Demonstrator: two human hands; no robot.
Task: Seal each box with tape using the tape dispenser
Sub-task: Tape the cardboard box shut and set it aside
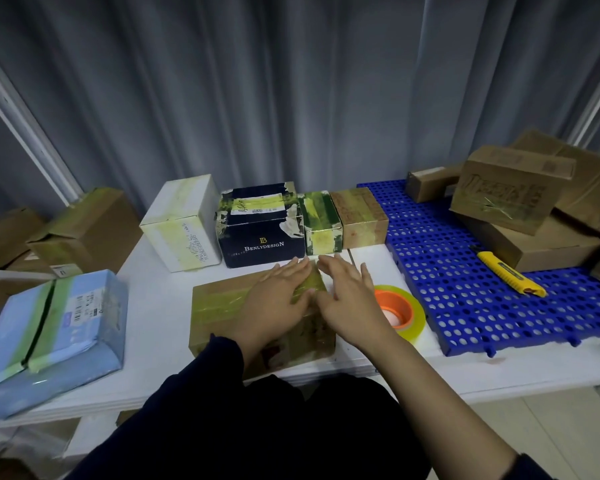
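A flat brown cardboard box (219, 306) lies on the white table (160, 327) in front of me, with a yellowish clear tape strip across its top. My left hand (278, 299) and my right hand (350, 303) lie side by side on the box's right half, fingers straight, pressing the tape down. A roll of clear tape with an orange core (400, 311) sits on the table just right of my right hand. No dispenser frame is visible.
Behind the box stand a white box (181, 223), a dark "Benlydesign" box (260, 226), a green-taped box (321, 223) and a small brown box (361, 218). A blue taped parcel (52, 337) lies left. A blue perforated mat (465, 271) carries a yellow cutter (510, 273) and stacked brown boxes (513, 192).
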